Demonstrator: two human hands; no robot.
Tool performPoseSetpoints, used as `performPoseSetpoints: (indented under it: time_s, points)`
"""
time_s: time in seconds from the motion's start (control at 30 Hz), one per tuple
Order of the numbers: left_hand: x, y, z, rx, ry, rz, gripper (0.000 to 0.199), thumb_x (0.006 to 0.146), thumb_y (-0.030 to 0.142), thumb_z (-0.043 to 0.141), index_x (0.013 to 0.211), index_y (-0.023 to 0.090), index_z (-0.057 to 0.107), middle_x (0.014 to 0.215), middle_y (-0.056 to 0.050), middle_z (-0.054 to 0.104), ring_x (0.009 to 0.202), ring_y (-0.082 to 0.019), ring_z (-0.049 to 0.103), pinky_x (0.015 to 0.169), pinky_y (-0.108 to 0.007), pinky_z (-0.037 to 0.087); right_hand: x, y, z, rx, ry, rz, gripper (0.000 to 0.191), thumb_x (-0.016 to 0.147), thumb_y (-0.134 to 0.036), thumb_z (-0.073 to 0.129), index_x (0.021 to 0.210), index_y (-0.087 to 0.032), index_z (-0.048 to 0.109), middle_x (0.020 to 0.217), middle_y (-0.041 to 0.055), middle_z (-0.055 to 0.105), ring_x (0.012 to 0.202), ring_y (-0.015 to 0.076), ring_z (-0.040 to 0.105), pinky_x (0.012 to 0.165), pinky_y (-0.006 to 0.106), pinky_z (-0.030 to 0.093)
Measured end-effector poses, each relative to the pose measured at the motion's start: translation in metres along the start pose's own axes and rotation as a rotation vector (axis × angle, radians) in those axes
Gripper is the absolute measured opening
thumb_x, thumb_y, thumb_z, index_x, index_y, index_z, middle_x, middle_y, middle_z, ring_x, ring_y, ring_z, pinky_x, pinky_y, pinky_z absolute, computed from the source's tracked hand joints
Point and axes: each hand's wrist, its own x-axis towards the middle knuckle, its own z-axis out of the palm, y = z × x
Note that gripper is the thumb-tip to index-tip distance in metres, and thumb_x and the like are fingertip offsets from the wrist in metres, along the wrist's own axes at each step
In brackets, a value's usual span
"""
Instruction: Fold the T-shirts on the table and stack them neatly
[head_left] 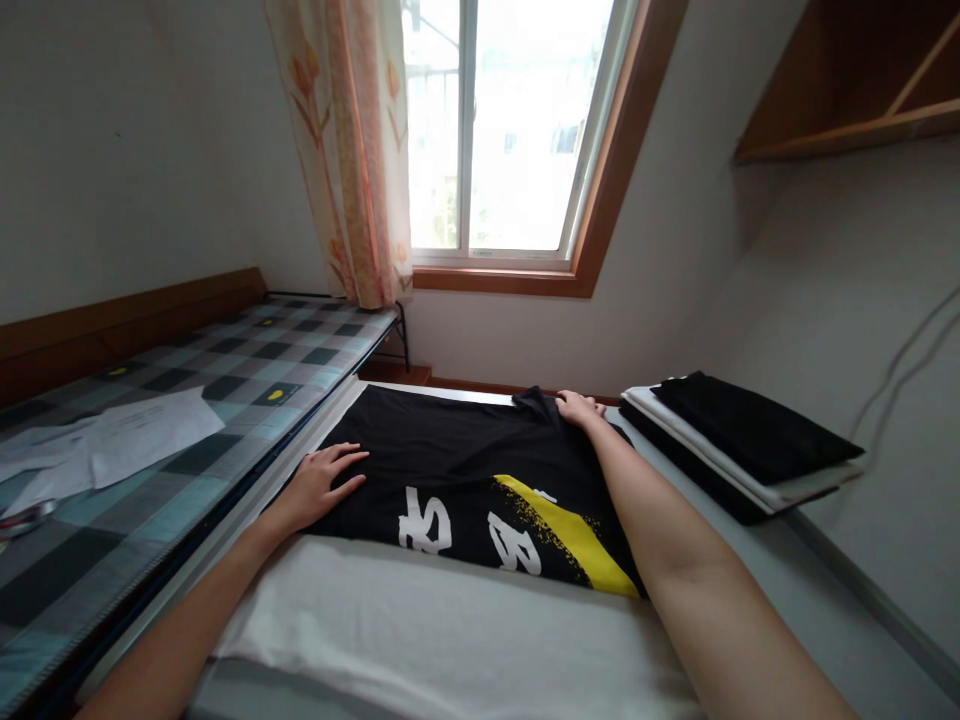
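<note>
A black T-shirt (442, 440) with white lettering and a yellow stripe lies spread on a table-like surface in front of me. My left hand (322, 482) rests flat on its left side, fingers spread. At the far right edge of the shirt, my right hand (581, 408) is closed, with its fingers curled at the bunched black fabric. Part of its grip is hidden behind the hand. Under the near edge of the shirt stretches a white cloth (450, 630).
To the right stands a stack of folded black and white clothes (750, 430) by the wall. On the left is a bed with a checked mattress (300, 335), bearing papers (157, 435). A window (517, 130), a curtain (352, 150) and a wooden shelf (847, 135) are beyond.
</note>
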Motion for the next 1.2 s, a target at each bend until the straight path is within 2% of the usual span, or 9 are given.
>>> performPoseSetpoints:
  time_s: [0.13, 0.23, 0.43, 0.53, 0.63, 0.7, 0.8, 0.93, 1.2]
  points:
    - [0.001, -0.001, 0.001, 0.004, -0.001, -0.012, 0.045, 0.092, 0.055, 0.045, 0.128, 0.033, 0.060, 0.135, -0.005, 0.057, 0.126, -0.028, 0.051, 0.105, -0.046, 0.038, 0.003, -0.002, 0.002, 0.156, 0.066, 0.000, 0.034, 0.077, -0.021, 0.057, 0.106, -0.028, 0.074, 0.117, 0.0063, 0.070, 0.119, 0.0317, 0.055, 0.105, 0.051, 0.032]
    - [0.001, -0.002, 0.002, 0.008, -0.005, -0.018, 0.045, 0.092, 0.055, 0.045, 0.128, 0.033, 0.060, 0.135, -0.005, 0.057, 0.125, -0.027, 0.051, 0.104, -0.046, 0.038, 0.003, -0.003, -0.004, 0.298, 0.156, -0.004, 0.042, 0.074, -0.017, 0.055, 0.112, -0.026, 0.071, 0.116, 0.0061, 0.071, 0.115, 0.0273, 0.059, 0.103, 0.046, 0.038]
    - [0.001, -0.004, 0.002, 0.005, -0.011, -0.014, 0.046, 0.092, 0.056, 0.044, 0.129, 0.033, 0.060, 0.135, -0.005, 0.057, 0.126, -0.027, 0.051, 0.104, -0.045, 0.037, -0.015, -0.002, -0.049, 0.637, 0.210, -0.153, 0.056, 0.073, -0.023, 0.053, 0.128, -0.014, 0.059, 0.112, 0.0111, 0.069, 0.098, 0.0204, 0.065, 0.086, 0.032, 0.051]
    - [0.001, -0.006, 0.003, -0.013, -0.008, -0.005, 0.047, 0.091, 0.056, 0.045, 0.128, 0.032, 0.060, 0.134, -0.005, 0.058, 0.125, -0.028, 0.052, 0.104, -0.044, 0.039, -0.056, 0.010, -0.081, 0.835, -0.066, -0.444, 0.061, 0.069, -0.025, 0.060, 0.130, -0.018, 0.059, 0.096, 0.0044, 0.071, 0.084, 0.0170, 0.066, 0.082, 0.031, 0.051]
    - [0.002, -0.009, 0.004, -0.045, 0.005, 0.006, 0.049, 0.090, 0.057, 0.046, 0.127, 0.031, 0.062, 0.133, -0.006, 0.059, 0.124, -0.027, 0.052, 0.105, -0.043, 0.038, -0.108, 0.027, -0.104, 0.588, -0.585, -0.620, 0.057, 0.070, -0.027, 0.065, 0.126, -0.018, 0.063, 0.085, 0.0032, 0.072, 0.081, 0.0182, 0.066, 0.081, 0.032, 0.051]
    - [0.003, -0.009, 0.005, -0.069, 0.018, -0.008, 0.049, 0.089, 0.058, 0.046, 0.124, 0.030, 0.064, 0.131, -0.006, 0.060, 0.122, -0.026, 0.054, 0.104, -0.042, 0.039, -0.135, 0.040, -0.109, 0.436, -0.701, -0.667, 0.049, 0.072, -0.027, 0.064, 0.120, -0.018, 0.068, 0.087, 0.0052, 0.074, 0.086, 0.0207, 0.067, 0.085, 0.034, 0.050]
    - [0.008, -0.001, 0.004, -0.097, 0.048, -0.077, 0.046, 0.088, 0.058, 0.046, 0.114, 0.028, 0.069, 0.125, -0.006, 0.063, 0.114, -0.027, 0.058, 0.101, -0.043, 0.041, -0.153, 0.064, -0.105, 0.334, -0.586, -0.595, 0.041, 0.076, -0.031, 0.061, 0.113, -0.019, 0.071, 0.090, 0.0068, 0.074, 0.086, 0.0216, 0.067, 0.082, 0.032, 0.051]
    - [0.026, 0.028, 0.004, -0.180, 0.081, -0.108, 0.043, 0.087, 0.057, 0.047, 0.106, 0.027, 0.070, 0.115, -0.005, 0.067, 0.110, -0.027, 0.060, 0.098, -0.043, 0.043, -0.143, 0.096, -0.090, 0.305, -0.319, -0.391, 0.043, 0.075, -0.031, 0.062, 0.114, -0.016, 0.069, 0.085, 0.0079, 0.072, 0.077, 0.0214, 0.066, 0.071, 0.030, 0.052]
    - [0.115, 0.136, 0.040, -0.489, -0.006, -0.034, 0.044, 0.084, 0.047, 0.057, 0.118, 0.021, 0.065, 0.102, -0.008, 0.072, 0.100, -0.025, 0.065, 0.089, -0.035, 0.049, -0.119, 0.095, -0.059, 0.476, 0.027, -0.126, 0.059, 0.077, -0.034, 0.066, 0.132, -0.018, 0.054, 0.077, 0.0034, 0.067, 0.070, 0.0185, 0.065, 0.070, 0.031, 0.052]
